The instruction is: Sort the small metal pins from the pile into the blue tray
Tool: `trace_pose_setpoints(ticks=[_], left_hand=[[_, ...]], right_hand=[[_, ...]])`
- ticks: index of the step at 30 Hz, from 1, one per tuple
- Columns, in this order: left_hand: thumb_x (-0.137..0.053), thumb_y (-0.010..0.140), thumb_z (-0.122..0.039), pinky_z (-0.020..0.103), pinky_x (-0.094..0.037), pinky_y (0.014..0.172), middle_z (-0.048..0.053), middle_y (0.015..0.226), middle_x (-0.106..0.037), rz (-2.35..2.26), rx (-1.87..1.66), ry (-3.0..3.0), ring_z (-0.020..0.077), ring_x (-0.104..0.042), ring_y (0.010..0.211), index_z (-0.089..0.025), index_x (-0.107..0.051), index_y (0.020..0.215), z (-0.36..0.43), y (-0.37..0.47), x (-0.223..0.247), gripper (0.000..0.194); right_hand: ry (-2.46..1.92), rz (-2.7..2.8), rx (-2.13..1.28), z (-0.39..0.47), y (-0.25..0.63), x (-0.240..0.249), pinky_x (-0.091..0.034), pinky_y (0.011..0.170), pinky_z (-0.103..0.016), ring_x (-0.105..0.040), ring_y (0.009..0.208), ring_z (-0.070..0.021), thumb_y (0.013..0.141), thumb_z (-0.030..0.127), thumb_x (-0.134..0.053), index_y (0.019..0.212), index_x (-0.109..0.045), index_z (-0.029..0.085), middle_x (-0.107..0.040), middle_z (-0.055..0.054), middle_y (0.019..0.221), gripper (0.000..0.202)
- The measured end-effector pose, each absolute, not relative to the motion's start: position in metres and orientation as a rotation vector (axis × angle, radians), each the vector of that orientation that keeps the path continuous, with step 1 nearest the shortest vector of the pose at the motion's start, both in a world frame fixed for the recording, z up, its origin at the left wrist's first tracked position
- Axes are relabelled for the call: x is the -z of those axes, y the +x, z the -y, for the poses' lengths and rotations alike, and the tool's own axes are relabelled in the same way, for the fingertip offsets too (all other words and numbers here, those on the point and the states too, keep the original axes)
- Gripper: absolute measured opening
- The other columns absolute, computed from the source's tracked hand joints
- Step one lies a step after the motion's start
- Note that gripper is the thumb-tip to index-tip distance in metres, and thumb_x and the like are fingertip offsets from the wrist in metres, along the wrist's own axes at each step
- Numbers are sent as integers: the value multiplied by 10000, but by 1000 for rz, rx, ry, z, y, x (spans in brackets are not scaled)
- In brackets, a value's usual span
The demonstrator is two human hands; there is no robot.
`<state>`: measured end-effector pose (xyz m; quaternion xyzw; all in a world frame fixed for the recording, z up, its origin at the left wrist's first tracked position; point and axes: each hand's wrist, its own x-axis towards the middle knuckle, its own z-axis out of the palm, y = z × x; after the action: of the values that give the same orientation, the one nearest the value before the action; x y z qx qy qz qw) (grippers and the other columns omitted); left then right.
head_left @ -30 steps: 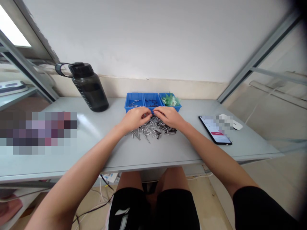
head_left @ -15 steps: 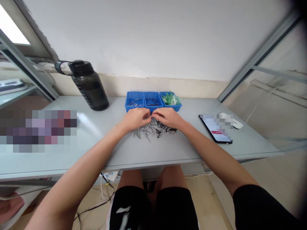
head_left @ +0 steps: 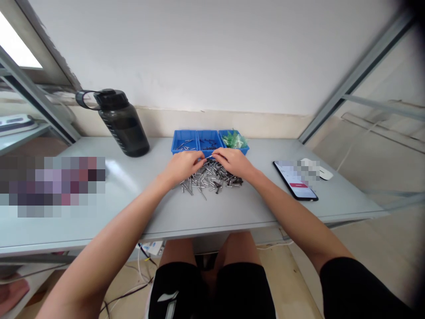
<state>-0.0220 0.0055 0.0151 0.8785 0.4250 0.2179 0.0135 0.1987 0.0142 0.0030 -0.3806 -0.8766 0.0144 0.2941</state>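
Observation:
My left hand (head_left: pixel 184 166) and my right hand (head_left: pixel 234 162) meet just in front of the blue bins. Between their fingertips lies a thin silver pin, seemingly a pop rivet (head_left: pixel 209 156), with both hands pinching at its ends. Below them a loose pile of silver rivets (head_left: pixel 199 179) mixed with dark screws (head_left: pixel 217 185) spreads over the grey table. The left blue bin (head_left: pixel 181 152) contains a few silver rivets, while dark screws lie in the middle bin (head_left: pixel 209 133). Green and whitish plastic pieces (head_left: pixel 236 140) fill the right one.
A dark water bottle (head_left: pixel 124 126) stands at the back left, near the wall. To the right lie a phone (head_left: pixel 295 181) and a white mouse (head_left: pixel 326 173). Blurred-out items (head_left: pixel 53 181) occupy the left side. Metal frame posts (head_left: pixel 332 106) rise at both ends.
My hands have drawn slightly apart, so the thin silver rivet between the fingertips now shows more plainly. The view has shifted a little; the pile and bins look unchanged.

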Motion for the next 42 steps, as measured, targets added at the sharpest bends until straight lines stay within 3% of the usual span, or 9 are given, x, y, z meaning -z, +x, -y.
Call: trace_pose_setpoints(ticks=[12, 19, 32, 39, 42], left_hand=[[-477, 942, -279, 274, -395, 651, 30, 822, -684, -1365, -684, 2741, 180, -615, 756, -191, -679, 964, -7, -24, -16, 221], [-492, 915, -283, 272, -358, 610, 10, 755, -640, -1356, -737, 2702, 155, -562, 668, -181, -629, 898, -2, -22, -19, 172], [-479, 938, -278, 277, -384, 657, 19, 826, -637, -1275, -754, 2747, 156, -573, 732, -185, -604, 902, -3, -22, -17, 160], [-448, 942, -294, 295, -412, 684, 47, 877, -657, -1515, -775, 2734, 193, -610, 789, -191, -615, 904, -7, -31, -24, 200], [-427, 945, -307, 309, -413, 649, 71, 903, -677, -1927, -756, 2597, 230, -634, 781, -195, -619, 920, -13, -38, -23, 224]], right_hand=[[-1114, 2286, -95, -13, 199, -7, -434, 752, -276, -660, 817, -179, 999, 319, -402, 1025, -623, 181, -721, -49, 887, 262], [-1130, 2348, -88, -15, 197, -5, -433, 786, -287, -654, 898, -193, 1006, 328, -391, 1032, -628, 182, -717, -68, 1016, 279], [-1127, 2339, -104, -15, 198, -5, -437, 803, -283, -647, 902, -185, 1005, 333, -388, 1038, -624, 186, -711, -63, 1008, 280], [-1198, 2345, -116, -14, 199, -6, -436, 757, -280, -655, 838, -184, 984, 330, -441, 1215, -594, 186, -730, -53, 977, 312], [-1229, 2431, -141, -17, 201, -4, -441, 764, -286, -663, 861, -196, 970, 303, -464, 1246, -591, 182, -737, -54, 973, 327]])
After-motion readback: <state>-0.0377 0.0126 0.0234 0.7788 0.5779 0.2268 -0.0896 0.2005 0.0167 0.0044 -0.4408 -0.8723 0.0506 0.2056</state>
